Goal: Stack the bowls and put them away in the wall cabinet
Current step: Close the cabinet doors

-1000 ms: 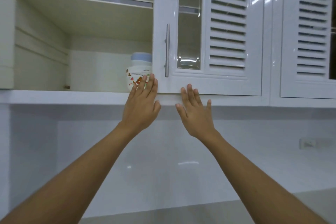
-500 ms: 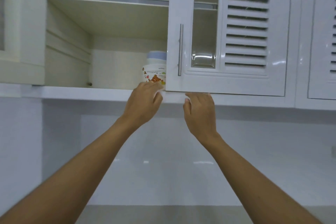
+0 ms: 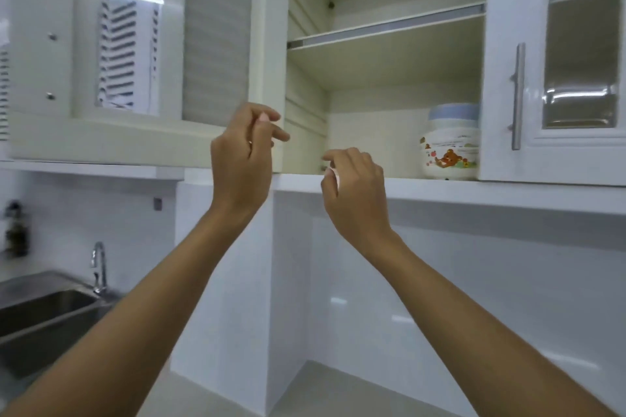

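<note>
The left hand point(image 3: 242, 159) was raised in front of the open door's point(image 3: 142, 54) lower corner, its grip loose and empty, fingers half curled with thumb and forefinger near each other but closed on nothing. The right hand point(image 3: 355, 186) hung just beside it at the front edge of the wall cabinet point(image 3: 389, 186), fingers bent inward, its grip likewise holding nothing. Inside, on the lower shelf and well to the right of both hands, stood the stacked bowls point(image 3: 450, 142): the bottom one white with a cartoon bear and small fruit prints, a pale blue rim showing on top. The closed right door point(image 3: 518, 78) hid their right side. A sink point(image 3: 44, 311) and faucet point(image 3: 98, 267) lay low at the left.
</note>
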`<state>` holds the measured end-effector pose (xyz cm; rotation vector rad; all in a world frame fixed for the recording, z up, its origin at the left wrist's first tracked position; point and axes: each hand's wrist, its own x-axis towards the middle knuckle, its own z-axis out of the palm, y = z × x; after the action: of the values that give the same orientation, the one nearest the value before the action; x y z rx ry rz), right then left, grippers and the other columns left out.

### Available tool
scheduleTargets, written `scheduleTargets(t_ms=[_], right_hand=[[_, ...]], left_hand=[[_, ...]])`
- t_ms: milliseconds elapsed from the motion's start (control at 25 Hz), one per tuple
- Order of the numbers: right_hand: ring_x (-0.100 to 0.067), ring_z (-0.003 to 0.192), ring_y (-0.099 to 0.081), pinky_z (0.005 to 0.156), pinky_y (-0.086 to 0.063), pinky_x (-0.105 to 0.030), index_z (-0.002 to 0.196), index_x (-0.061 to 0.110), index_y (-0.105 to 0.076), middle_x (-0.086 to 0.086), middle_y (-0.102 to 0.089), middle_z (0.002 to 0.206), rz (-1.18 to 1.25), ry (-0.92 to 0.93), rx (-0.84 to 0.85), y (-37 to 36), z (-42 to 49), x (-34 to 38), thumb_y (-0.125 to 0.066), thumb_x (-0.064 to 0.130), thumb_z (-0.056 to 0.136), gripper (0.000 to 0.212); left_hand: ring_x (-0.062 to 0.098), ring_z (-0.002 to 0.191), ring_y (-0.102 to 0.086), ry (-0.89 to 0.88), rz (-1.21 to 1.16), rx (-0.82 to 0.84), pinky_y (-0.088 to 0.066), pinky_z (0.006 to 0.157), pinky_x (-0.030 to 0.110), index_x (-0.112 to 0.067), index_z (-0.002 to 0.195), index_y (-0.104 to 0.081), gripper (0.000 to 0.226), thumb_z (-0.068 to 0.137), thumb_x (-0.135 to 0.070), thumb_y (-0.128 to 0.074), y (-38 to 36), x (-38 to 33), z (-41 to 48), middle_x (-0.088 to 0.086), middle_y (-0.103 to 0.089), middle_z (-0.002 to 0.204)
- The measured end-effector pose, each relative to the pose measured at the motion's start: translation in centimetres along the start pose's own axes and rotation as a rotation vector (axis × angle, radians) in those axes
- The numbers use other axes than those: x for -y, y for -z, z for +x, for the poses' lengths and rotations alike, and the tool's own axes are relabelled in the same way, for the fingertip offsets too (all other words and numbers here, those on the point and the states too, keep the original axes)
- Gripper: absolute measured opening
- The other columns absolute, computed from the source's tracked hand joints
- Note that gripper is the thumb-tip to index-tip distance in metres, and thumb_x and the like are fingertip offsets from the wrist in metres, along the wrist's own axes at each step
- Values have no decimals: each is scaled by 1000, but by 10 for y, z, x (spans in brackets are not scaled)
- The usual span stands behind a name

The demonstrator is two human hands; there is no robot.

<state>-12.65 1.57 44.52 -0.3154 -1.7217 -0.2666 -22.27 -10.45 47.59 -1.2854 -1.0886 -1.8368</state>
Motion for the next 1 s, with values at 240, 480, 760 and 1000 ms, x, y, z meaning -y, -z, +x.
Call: scheduleTargets(t_ms=[240, 480, 760, 1000], right_hand=[[-22, 105, -56, 90, -39, -35, 119, 11, -59, -2, -62, 118, 141, 46, 77, -73, 35, 110, -49, 9, 89, 31], [-22, 140, -30, 110, -32, -43, 148, 15, -24, -4, -28, 155, 183, 107, 296, -136, 59, 190, -52, 37, 95, 64], [-31, 135, -34, 109, -31, -43, 147, 7, -24, -16, -36, 145, -35, 132, 283, -178, 60, 229, -63, 43, 86, 81], [-32, 102, -53, 94, -40, -40, 129, 6, -47, -13, -53, 117, -141, 149, 97, -178, 59, 229, -75, 34, 75, 67]], left_hand=[[23, 95, -59, -272, 355, -209, -49, 85, 35, -3, 106, -64, 25, 91, -10, -46, 115, 30, 49, 5, -67, 99], [28, 138, -37, -111, 699, -177, -31, 116, 45, -9, 142, -40, 52, 92, -22, -47, 206, 76, 99, 12, -42, 148], [32, 129, -47, 339, 430, 100, -41, 107, 47, -9, 148, -27, 63, 96, -41, -45, 240, 133, 107, 14, -46, 145], [15, 79, -58, 207, 358, -16, -51, 69, 34, -15, 112, -52, 34, 94, -43, -47, 241, 135, 97, -1, -61, 89]])
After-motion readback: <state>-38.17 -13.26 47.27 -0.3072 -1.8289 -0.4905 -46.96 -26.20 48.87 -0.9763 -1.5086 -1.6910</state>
